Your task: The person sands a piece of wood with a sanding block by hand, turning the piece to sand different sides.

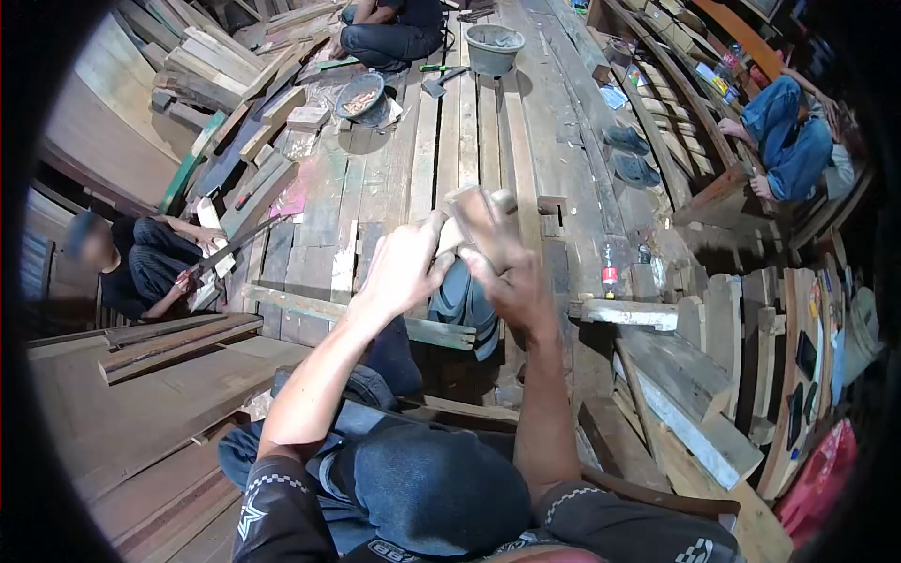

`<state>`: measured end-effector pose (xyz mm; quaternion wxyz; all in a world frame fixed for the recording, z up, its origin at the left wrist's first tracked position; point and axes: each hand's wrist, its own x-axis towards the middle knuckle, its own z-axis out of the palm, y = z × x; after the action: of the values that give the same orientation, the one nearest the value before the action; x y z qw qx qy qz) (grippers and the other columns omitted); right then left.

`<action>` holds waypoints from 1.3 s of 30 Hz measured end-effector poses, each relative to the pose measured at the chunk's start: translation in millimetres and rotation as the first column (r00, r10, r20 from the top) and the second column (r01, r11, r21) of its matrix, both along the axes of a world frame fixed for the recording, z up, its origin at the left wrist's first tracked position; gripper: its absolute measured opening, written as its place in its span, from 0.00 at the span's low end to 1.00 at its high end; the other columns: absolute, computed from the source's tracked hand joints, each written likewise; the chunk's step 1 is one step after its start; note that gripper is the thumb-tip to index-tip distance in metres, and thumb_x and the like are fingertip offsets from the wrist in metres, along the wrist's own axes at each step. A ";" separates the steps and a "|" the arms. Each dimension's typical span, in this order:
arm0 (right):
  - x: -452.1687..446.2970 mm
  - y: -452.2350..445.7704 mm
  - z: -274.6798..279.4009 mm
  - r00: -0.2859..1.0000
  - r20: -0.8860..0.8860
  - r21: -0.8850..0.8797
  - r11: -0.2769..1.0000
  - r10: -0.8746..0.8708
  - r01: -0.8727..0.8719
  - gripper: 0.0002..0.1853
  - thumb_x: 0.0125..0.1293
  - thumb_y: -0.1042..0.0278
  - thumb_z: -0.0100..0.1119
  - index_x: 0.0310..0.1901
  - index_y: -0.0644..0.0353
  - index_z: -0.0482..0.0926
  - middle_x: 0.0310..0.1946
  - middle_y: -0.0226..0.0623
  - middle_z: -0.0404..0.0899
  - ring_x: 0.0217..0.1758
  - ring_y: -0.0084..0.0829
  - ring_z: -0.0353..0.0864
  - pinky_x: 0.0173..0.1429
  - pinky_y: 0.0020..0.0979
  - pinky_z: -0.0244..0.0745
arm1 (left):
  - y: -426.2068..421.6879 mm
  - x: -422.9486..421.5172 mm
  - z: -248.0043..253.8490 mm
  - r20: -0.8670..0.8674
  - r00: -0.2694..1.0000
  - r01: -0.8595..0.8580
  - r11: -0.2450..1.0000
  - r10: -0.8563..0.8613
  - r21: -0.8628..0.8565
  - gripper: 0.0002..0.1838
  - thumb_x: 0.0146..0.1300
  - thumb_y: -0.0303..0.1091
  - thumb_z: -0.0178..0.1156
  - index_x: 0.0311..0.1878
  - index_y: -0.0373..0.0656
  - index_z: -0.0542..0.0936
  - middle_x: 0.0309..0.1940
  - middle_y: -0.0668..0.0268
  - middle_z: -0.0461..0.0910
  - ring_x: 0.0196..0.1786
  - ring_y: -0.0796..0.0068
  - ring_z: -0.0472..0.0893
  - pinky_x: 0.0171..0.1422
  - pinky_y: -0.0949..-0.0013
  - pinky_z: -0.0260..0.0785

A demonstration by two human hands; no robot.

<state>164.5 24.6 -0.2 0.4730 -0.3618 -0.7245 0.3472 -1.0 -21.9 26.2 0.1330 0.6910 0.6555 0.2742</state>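
My left hand [402, 265] is closed around a pale, rounded piece of wood [450, 236], held up in front of my knees. In my right hand [514, 286] is a flat brown wooden block [479, 218], smeared by motion. The block lies against or just over the pale piece; I cannot tell whether they touch. Part of the pale piece is hidden by my fingers and the block. Below both hands hangs bluish-grey cloth [454, 298].
A narrow plank [324, 305] crosses in front of my legs. Ahead are a hatchet [441, 84], a grey bucket [495, 52] and a bowl of wood chips [360, 97]. A bottle [610, 272] stands right. Co-workers sit left [155, 263], ahead [389, 33] and right [788, 136].
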 end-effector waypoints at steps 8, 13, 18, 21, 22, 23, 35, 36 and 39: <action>24.4 12.1 -5.3 1.000 0.013 -0.261 0.965 0.007 -0.003 0.36 0.65 0.49 0.59 0.72 0.51 0.63 0.49 0.57 0.82 0.52 0.53 0.84 0.52 0.48 0.78 | 1.9 3.2 4.3 -0.039 0.999 0.024 0.983 -0.031 -0.180 0.17 0.57 0.32 0.63 0.45 0.36 0.71 0.32 0.43 0.79 0.39 0.39 0.80 0.43 0.47 0.71; 9.5 -0.8 12.2 0.964 0.217 -0.125 0.983 0.157 -0.132 0.37 0.61 0.53 0.60 0.72 0.50 0.63 0.56 0.53 0.78 0.55 0.58 0.78 0.55 0.46 0.75 | 3.8 -1.3 -7.8 0.039 0.998 0.055 0.997 -0.054 -0.044 0.17 0.57 0.31 0.62 0.48 0.36 0.72 0.32 0.43 0.79 0.39 0.39 0.79 0.43 0.47 0.71; 23.1 11.6 -5.5 1.000 -0.011 -0.193 0.981 -0.011 0.009 0.20 0.66 0.56 0.62 0.47 0.68 0.79 0.29 0.47 0.82 0.29 0.29 0.80 0.36 0.36 0.75 | -0.1 3.2 -12.7 0.028 0.998 0.050 0.999 -0.050 -0.021 0.18 0.54 0.28 0.63 0.48 0.35 0.73 0.25 0.45 0.78 0.33 0.43 0.80 0.38 0.52 0.71; 20.1 8.7 -5.6 0.989 0.131 -0.136 0.990 0.063 -0.045 0.22 0.64 0.53 0.63 0.46 0.67 0.80 0.28 0.47 0.83 0.26 0.31 0.81 0.34 0.36 0.75 | 2.6 1.8 -3.0 0.089 0.996 0.031 0.994 -0.022 -0.101 0.17 0.55 0.28 0.63 0.47 0.34 0.73 0.26 0.44 0.78 0.34 0.42 0.80 0.38 0.51 0.71; 15.5 7.9 -8.4 0.976 0.200 -0.073 0.994 0.090 -0.077 0.23 0.62 0.52 0.63 0.48 0.66 0.80 0.29 0.47 0.83 0.27 0.35 0.83 0.35 0.37 0.76 | 2.4 1.6 -1.9 0.124 0.992 0.021 0.996 -0.011 -0.086 0.16 0.56 0.29 0.63 0.46 0.34 0.73 0.28 0.43 0.78 0.36 0.40 0.80 0.40 0.50 0.71; 13.0 5.0 -9.8 0.972 0.228 -0.047 0.998 0.061 -0.052 0.23 0.62 0.54 0.63 0.50 0.65 0.79 0.30 0.47 0.84 0.28 0.39 0.83 0.36 0.38 0.76 | 1.5 1.0 -0.2 0.157 0.988 0.011 0.997 0.001 -0.073 0.15 0.57 0.29 0.63 0.46 0.34 0.73 0.30 0.42 0.79 0.38 0.38 0.80 0.41 0.49 0.72; 20.4 3.1 14.5 0.911 0.334 -0.262 0.953 0.240 -0.155 0.38 0.64 0.46 0.58 0.73 0.49 0.61 0.47 0.57 0.80 0.48 0.59 0.80 0.52 0.47 0.76 | 3.6 -2.9 -8.2 0.077 0.997 0.021 1.000 -0.020 -0.020 0.20 0.53 0.27 0.63 0.50 0.34 0.73 0.24 0.45 0.76 0.33 0.43 0.79 0.38 0.53 0.70; 20.6 2.6 15.0 0.901 0.366 -0.263 0.955 0.231 -0.138 0.38 0.63 0.46 0.58 0.73 0.49 0.61 0.47 0.57 0.80 0.48 0.59 0.80 0.52 0.47 0.76 | 3.1 -2.4 -8.7 0.081 0.996 0.027 0.999 -0.025 -0.024 0.20 0.53 0.26 0.63 0.50 0.34 0.74 0.24 0.45 0.76 0.33 0.42 0.79 0.38 0.53 0.70; 23.9 5.0 15.0 0.977 0.151 -0.314 0.945 0.150 -0.096 0.38 0.64 0.49 0.59 0.73 0.50 0.60 0.42 0.59 0.82 0.45 0.54 0.84 0.48 0.44 0.77 | 2.1 -1.9 -9.2 0.088 0.996 0.030 0.999 -0.027 -0.030 0.19 0.53 0.26 0.63 0.49 0.33 0.74 0.24 0.45 0.76 0.33 0.42 0.78 0.38 0.52 0.68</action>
<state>188.5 29.6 14.8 0.3243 -0.4131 -0.7217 0.4510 -2.9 -19.8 17.0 0.1763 0.6854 0.6434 0.2919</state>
